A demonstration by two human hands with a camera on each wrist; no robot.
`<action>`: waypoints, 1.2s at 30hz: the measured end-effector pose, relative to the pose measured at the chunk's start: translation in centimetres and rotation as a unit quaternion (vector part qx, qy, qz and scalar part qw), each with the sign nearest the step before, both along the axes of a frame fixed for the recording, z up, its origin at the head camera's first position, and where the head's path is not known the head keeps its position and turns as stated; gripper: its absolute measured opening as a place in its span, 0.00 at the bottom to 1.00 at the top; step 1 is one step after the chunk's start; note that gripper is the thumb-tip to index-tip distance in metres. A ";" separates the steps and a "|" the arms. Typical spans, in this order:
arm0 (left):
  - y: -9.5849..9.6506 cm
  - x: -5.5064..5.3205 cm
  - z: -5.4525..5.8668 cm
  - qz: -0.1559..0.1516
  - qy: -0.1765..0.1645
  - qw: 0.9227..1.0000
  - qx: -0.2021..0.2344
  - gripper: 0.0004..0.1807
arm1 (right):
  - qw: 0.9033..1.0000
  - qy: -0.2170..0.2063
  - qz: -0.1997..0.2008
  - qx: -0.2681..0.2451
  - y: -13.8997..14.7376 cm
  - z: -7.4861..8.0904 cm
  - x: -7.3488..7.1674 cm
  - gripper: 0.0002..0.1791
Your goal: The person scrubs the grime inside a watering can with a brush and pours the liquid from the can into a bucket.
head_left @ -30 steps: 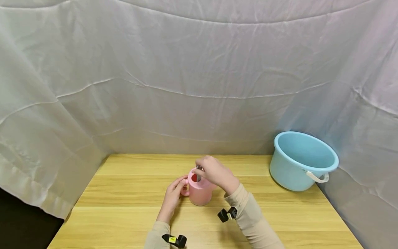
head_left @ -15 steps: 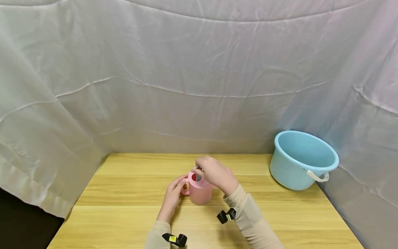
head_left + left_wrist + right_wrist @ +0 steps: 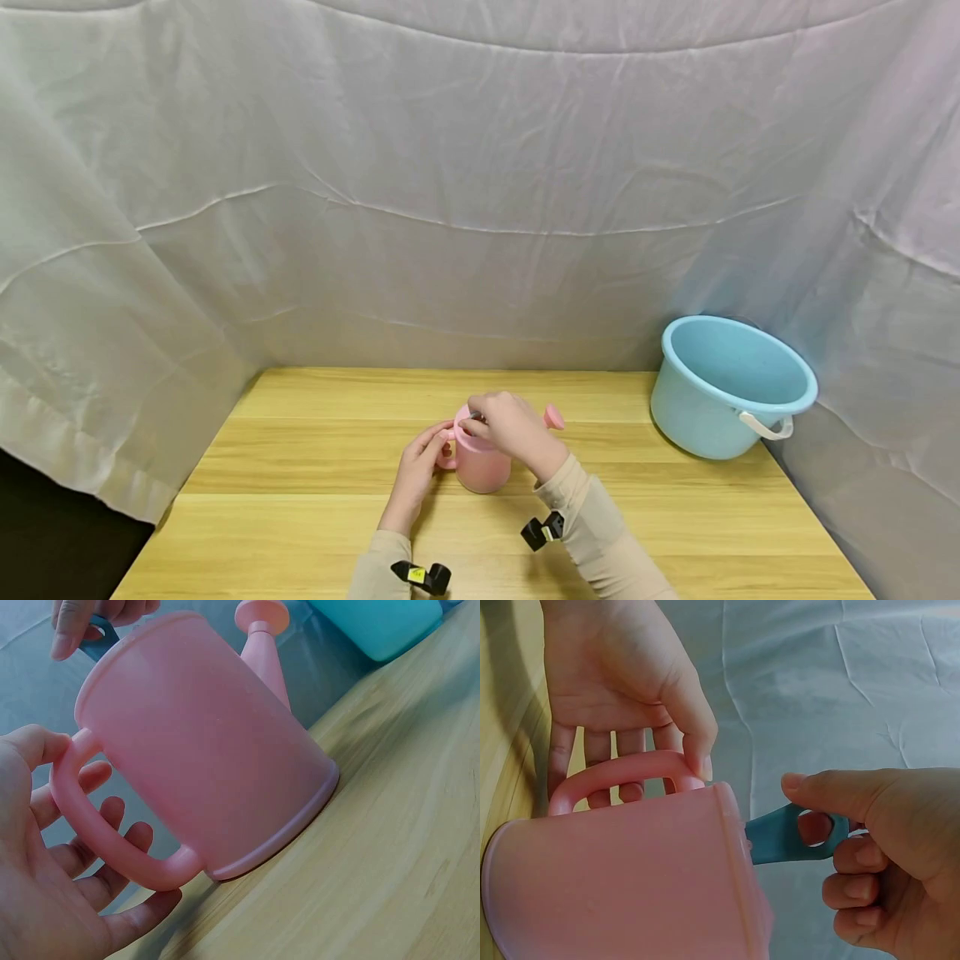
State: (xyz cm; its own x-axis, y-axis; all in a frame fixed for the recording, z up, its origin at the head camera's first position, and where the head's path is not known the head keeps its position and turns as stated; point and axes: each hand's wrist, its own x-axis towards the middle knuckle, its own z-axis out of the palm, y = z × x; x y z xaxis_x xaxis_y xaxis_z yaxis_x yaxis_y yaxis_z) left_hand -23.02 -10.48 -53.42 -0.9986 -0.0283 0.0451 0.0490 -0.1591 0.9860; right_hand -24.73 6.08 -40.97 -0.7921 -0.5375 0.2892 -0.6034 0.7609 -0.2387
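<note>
A pink watering can (image 3: pixel 483 471) stands upright on the wooden table, its spout head (image 3: pixel 553 417) pointing right. My left hand (image 3: pixel 418 467) holds the can's handle (image 3: pixel 101 840), thumb on top and fingers reaching through and behind the loop. Over the top opening, my right hand (image 3: pixel 517 429) pinches a flat teal handle with a hole in its end (image 3: pixel 780 836); one finger shows through that hole. The lower part of this tool goes down inside the can and is hidden, so I cannot tell its kind.
A light blue bucket (image 3: pixel 693 421) with a white carrying handle (image 3: pixel 765 427) stands at the table's right back. Grey cloth (image 3: pixel 480 283) hangs behind and along both sides. Wooden tabletop (image 3: pixel 315 467) extends to the left of the can.
My right hand has lowered a little with the teal-handled tool, which sits deeper in the can. The spout head has come into fuller view. My left hand stays on the handle.
</note>
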 end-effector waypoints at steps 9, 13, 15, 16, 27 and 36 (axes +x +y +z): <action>0.0 0.0 0.1 -0.001 -0.002 1.000 -0.003 0.21 | 1.000 0.001 0.009 -0.005 0.0 0.0 -0.1 0.13; 0.0 0.0 0.2 -0.001 -0.003 1.000 -0.006 0.22 | 1.000 0.003 0.004 -0.020 -0.1 0.0 -0.2 0.10; 0.0 0.1 0.2 -0.001 -0.005 1.000 -0.006 0.22 | 1.000 0.010 0.002 -0.029 -0.1 0.1 -0.2 0.10; 0.0 0.1 0.2 -0.001 -0.007 1.000 -0.007 0.22 | 0.999 0.018 0.002 -0.034 -0.2 0.1 -0.2 0.11; -0.1 0.2 0.3 -0.001 -0.009 1.000 -0.013 0.21 | 0.994 0.051 -0.025 -0.091 -0.3 2.1 0.3 0.19; 0.0 0.1 0.4 0.003 -0.013 1.000 -0.015 0.22 | 0.995 0.045 -0.036 -0.076 -0.4 1.1 0.3 0.18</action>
State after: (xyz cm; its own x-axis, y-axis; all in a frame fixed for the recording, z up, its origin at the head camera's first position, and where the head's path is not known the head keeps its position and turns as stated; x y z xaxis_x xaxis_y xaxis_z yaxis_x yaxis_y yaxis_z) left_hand -22.87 -10.51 -53.04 -0.9992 -0.0338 0.0202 0.0244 -0.1298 0.9912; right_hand -24.43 5.68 -39.86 -0.7939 -0.4260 0.4339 -0.5734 0.7619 -0.3012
